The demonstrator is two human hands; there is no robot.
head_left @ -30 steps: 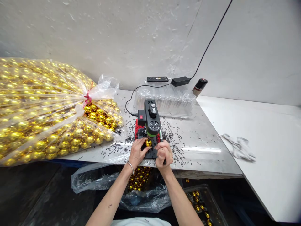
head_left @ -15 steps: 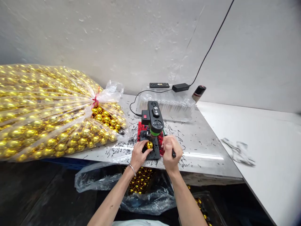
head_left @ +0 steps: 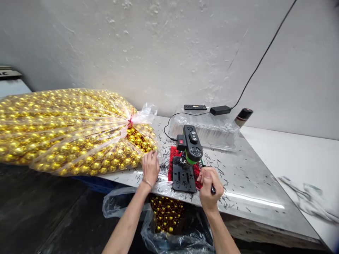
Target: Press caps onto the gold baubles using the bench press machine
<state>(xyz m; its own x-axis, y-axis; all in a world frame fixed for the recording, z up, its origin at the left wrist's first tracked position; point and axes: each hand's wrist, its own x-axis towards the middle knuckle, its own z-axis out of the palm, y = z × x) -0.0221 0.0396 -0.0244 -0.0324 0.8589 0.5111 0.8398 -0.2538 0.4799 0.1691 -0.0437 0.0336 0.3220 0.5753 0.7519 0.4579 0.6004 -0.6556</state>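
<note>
While the right hand (head_left: pixel 208 183) grips the press lever (head_left: pixel 212 188), the left hand (head_left: pixel 150 166), fingers loosely spread, touches the bag (head_left: pixel 66 130) mid-left of frame.

Head view, down over workbench (head_left: pixel 246 183)

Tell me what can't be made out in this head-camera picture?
- Left hand: its palm faces away, so whether it holds anything is hidden.
- Right hand: grips a dark handle; the handle's link to the small machine is hidden behind the hand.
- White cloth: blurred, partly cut off by the right edge.
- Bag under the table: its lower part is cut off by the bottom edge.
- Buttons on the machine: too small to read.
</note>
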